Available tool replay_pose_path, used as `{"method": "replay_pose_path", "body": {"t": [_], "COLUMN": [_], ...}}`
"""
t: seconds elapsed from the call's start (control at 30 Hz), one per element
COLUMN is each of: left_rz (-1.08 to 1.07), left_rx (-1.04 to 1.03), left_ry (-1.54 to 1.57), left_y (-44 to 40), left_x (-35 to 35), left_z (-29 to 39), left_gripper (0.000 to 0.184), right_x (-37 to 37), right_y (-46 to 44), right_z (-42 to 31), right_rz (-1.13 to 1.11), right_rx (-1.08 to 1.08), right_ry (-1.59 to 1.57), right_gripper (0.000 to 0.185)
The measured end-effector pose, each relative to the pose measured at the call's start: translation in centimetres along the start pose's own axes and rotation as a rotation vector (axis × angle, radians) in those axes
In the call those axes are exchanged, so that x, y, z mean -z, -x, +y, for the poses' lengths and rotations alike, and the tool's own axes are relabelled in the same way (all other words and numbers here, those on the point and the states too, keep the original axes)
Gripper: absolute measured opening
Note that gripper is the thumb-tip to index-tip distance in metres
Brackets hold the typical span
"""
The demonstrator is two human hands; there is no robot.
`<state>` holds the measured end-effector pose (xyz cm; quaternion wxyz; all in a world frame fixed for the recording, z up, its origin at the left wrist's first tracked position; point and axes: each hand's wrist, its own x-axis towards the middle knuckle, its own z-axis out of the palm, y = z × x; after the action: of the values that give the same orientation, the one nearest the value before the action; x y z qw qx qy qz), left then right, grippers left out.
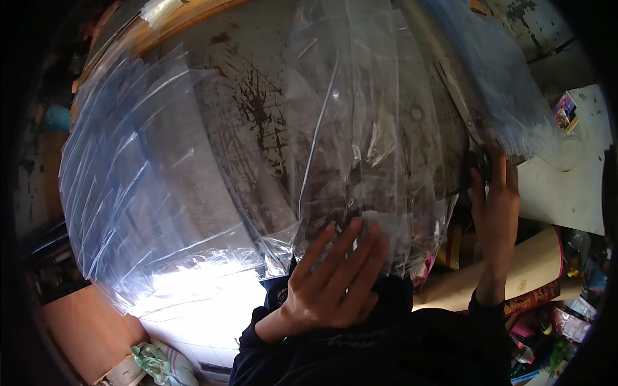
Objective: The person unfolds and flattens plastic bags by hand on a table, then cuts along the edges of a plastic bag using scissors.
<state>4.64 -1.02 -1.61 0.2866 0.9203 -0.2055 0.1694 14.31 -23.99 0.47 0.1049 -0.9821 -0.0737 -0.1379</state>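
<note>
Clear sheet [335, 122] lies on stained surface [254, 77]; left grip [335, 280] spread over its near end. Right of the sheet, right grip [499, 202] holds scissors [470, 123]. Left of the sheet: bluish film [122, 167], fanned.

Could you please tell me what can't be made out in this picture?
All in the head view:
Clear plastic: the part under the left hand is hidden by it.
Scissors: the right hand and shadow obscure the handles, so the exact grip is unclear.
Bluish plastic at upper right: its far end is cut off by the top edge.
White surface: glare washes out its detail.
Lettering: too small and blurred to read.
</note>
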Motion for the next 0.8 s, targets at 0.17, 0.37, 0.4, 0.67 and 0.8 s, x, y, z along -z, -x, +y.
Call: {"method": "replay_pose_path", "body": {"t": [0.17,0.37,0.4,0.67,0.8], "left_rz": [0.082,0.112,0.112,0.12,0.124], "left_rx": [-0.034,-0.021,-0.024,-0.018,-0.018], "left_ry": [0.017,0.048,0.048,0.067,0.091], "left_y": [0.1,0.1,0.1,0.0,0.1], "left_x": [-0.4,-0.4,-0.4,-0.3,-0.4], "left_z": [-0.3,-0.3,-0.3,-0.3,-0.5], "left_gripper": [0.038,0.036,0.036,0.037,0.038], "right_x": [0.5,2.6,2.2,0.5,0.2], "right_y": [-0.4,-0.5,-0.5,-0.6,-0.6], "right_z": [-0.7,-4.4,-4.5,-4.7,-4.8], "right_rz": [0.027,-0.151,-0.149,-0.044,-0.019], "right_rx": [0.189,0.945,0.943,1.189,1.182], "right_ry": [0.228,-0.247,-0.245,-0.234,-0.251], "right_gripper": [0.031,0.017,0.017,0.014,0.016]}}
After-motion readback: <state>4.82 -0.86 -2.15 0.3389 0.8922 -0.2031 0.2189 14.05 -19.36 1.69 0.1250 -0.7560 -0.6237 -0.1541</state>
